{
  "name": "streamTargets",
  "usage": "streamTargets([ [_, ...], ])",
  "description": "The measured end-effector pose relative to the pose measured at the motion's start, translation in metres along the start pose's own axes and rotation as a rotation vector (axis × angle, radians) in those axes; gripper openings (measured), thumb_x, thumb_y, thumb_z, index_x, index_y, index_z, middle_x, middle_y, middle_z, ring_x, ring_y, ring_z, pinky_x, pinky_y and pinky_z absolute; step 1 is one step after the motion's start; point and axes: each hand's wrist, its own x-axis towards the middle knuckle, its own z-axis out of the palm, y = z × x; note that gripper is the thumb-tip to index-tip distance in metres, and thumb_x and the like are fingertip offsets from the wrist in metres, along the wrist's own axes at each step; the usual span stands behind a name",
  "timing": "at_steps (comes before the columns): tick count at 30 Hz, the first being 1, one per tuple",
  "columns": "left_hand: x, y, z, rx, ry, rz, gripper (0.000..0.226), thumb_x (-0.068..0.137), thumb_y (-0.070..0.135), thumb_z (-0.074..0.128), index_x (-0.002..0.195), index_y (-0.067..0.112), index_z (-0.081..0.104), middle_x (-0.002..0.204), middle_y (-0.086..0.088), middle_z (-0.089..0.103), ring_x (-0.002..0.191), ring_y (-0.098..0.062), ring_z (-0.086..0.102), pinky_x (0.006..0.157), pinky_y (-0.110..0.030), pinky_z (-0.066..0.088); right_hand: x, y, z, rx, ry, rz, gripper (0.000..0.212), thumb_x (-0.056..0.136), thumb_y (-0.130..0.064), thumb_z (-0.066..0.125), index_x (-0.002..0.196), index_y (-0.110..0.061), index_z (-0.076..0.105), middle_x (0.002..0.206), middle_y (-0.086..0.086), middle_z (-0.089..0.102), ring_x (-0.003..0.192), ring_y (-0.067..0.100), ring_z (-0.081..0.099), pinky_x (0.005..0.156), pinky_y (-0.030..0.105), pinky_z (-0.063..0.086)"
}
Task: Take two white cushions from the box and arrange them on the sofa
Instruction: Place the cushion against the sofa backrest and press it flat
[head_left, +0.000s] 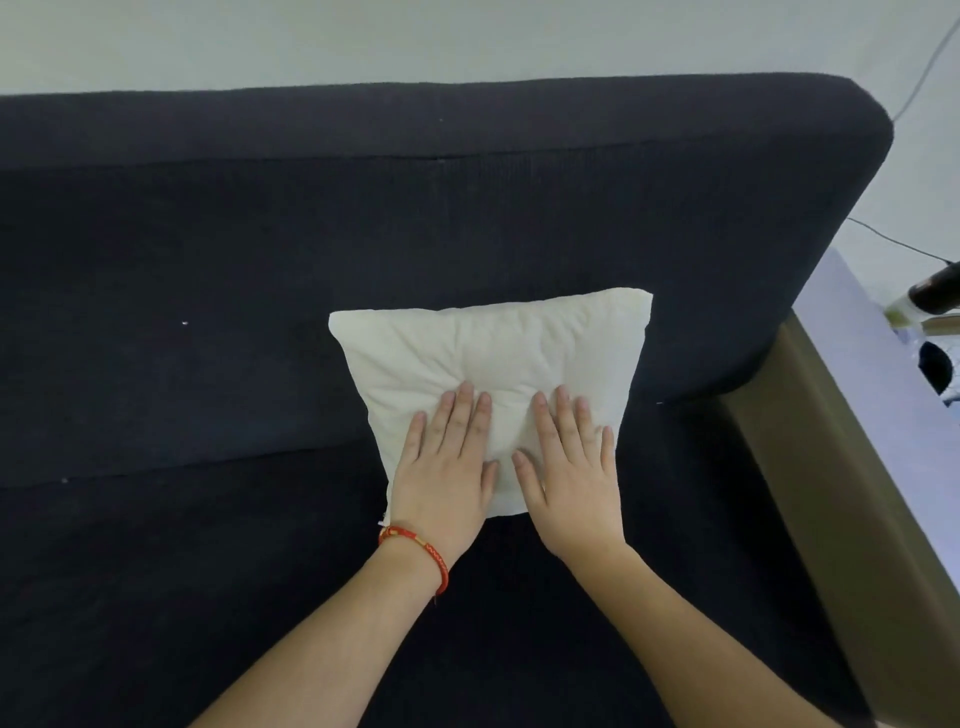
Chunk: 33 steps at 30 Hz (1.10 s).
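One white cushion (488, 353) leans against the backrest of the dark navy sofa (208, 270), right of the middle, its lower edge on the seat. My left hand (447, 467), with a red cord bracelet at the wrist, lies flat on the cushion's lower left part. My right hand (571, 467) lies flat beside it on the lower right part. The fingers of both hands are spread and press on the fabric without gripping it. No second cushion and no box are in view.
The sofa's right end stops at a brown side panel (831, 493). Beyond it a pale lilac surface (883, 374) carries a dark object and small items. A cable runs along the light wall at the right.
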Motion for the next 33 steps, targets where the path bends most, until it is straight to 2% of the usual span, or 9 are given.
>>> streamTargets([
  [4, -0.011, 0.005, -0.056, -0.177, 0.022, -0.056, 0.054, 0.104, 0.034, 0.047, 0.154, 0.015, 0.058, 0.17, -0.005, 0.046, 0.157, -0.022, 0.044, 0.123, -0.047, 0.044, -0.013, -0.025, -0.045, 0.194, -0.007, 0.042, 0.063, 0.115, -0.047, 0.026, 0.169, -0.03, -0.002, 0.177, -0.015, -0.009, 0.159, -0.005, -0.022, 0.134, 0.037, -0.004],
  [7, -0.012, 0.002, -0.106, -0.316, 0.059, -0.166, 0.046, 0.106, 0.031, 0.054, 0.149, 0.018, 0.063, 0.171, -0.001, 0.045, 0.13, -0.019, 0.069, 0.102, -0.039, 0.059, -0.005, -0.048, -0.094, 0.347, -0.014, 0.037, 0.063, 0.115, -0.044, 0.033, 0.171, -0.027, 0.01, 0.176, -0.02, 0.001, 0.16, -0.008, -0.009, 0.132, 0.026, 0.002],
  [10, -0.013, 0.001, -0.161, -0.553, 0.04, -0.321, 0.051, 0.111, 0.035, 0.051, 0.16, 0.025, 0.051, 0.176, 0.011, 0.034, 0.143, -0.015, 0.059, 0.108, -0.034, 0.05, 0.001, -0.07, -0.148, 0.546, -0.019, 0.075, 0.057, 0.114, -0.043, 0.04, 0.168, -0.027, 0.033, 0.168, -0.024, 0.03, 0.154, -0.009, 0.023, 0.129, 0.023, 0.022],
  [13, -0.017, 0.001, -0.218, -0.931, 0.102, -0.511, 0.048, 0.11, 0.043, 0.054, 0.156, 0.031, 0.057, 0.162, 0.014, 0.053, 0.146, -0.014, 0.053, 0.115, -0.035, 0.045, 0.002, -0.092, -0.199, 0.734, 0.008, 0.12, 0.045, 0.112, -0.044, 0.047, 0.155, -0.031, 0.052, 0.153, -0.025, 0.053, 0.14, -0.007, 0.047, 0.122, 0.03, 0.04],
  [16, -0.027, 0.001, -0.274, -1.37, 0.184, -0.618, 0.039, 0.108, 0.042, 0.061, 0.144, 0.029, 0.068, 0.135, 0.019, 0.068, 0.134, -0.01, 0.06, 0.115, -0.038, 0.047, -0.002, -0.116, -0.249, 0.919, 0.011, 0.164, 0.046, 0.111, -0.044, 0.05, 0.155, -0.033, 0.053, 0.143, -0.031, 0.055, 0.13, -0.015, 0.049, 0.109, 0.017, 0.043],
  [21, -0.05, -0.005, -0.362, -1.569, 0.201, -0.575, 0.032, 0.105, 0.041, 0.065, 0.133, 0.029, 0.073, 0.133, 0.01, 0.074, 0.128, -0.012, 0.066, 0.112, -0.046, 0.052, -0.012, -0.155, -0.327, 0.981, -0.005, 0.113, 0.047, 0.112, -0.044, 0.05, 0.158, -0.033, 0.049, 0.142, -0.028, 0.055, 0.124, -0.018, 0.051, 0.094, 0.005, 0.041],
  [23, -0.059, -0.008, -0.396, -1.584, 0.194, -0.547, 0.029, 0.106, 0.04, 0.064, 0.13, 0.03, 0.074, 0.13, 0.007, 0.077, 0.124, -0.014, 0.069, 0.109, -0.046, 0.055, -0.019, -0.169, -0.358, 1.006, 0.008, 0.091, 0.047, 0.112, -0.045, 0.05, 0.157, -0.033, 0.049, 0.145, -0.024, 0.057, 0.126, -0.016, 0.051, 0.099, 0.007, 0.042],
  [29, -0.106, -0.022, -0.48, -1.543, 0.244, -0.452, 0.027, 0.108, 0.038, 0.061, 0.129, 0.028, 0.074, 0.126, 0.003, 0.08, 0.119, -0.019, 0.074, 0.105, -0.047, 0.058, -0.052, -0.218, -0.439, 1.082, 0.039, 0.053, 0.066, 0.093, -0.07, 0.048, 0.15, -0.038, 0.057, 0.148, -0.018, 0.062, 0.141, 0.005, 0.054, 0.122, 0.045, 0.043],
  [33, -0.141, -0.035, -0.528, -1.481, 0.27, -0.375, 0.027, 0.11, 0.034, 0.057, 0.13, 0.026, 0.075, 0.125, 0.003, 0.08, 0.118, -0.018, 0.075, 0.101, -0.043, 0.06, -0.078, -0.252, -0.485, 1.101, 0.028, 0.0, 0.028, 0.109, -0.053, 0.046, 0.13, -0.044, 0.062, 0.136, -0.015, 0.068, 0.129, 0.003, 0.062, 0.116, 0.046, 0.05],
])
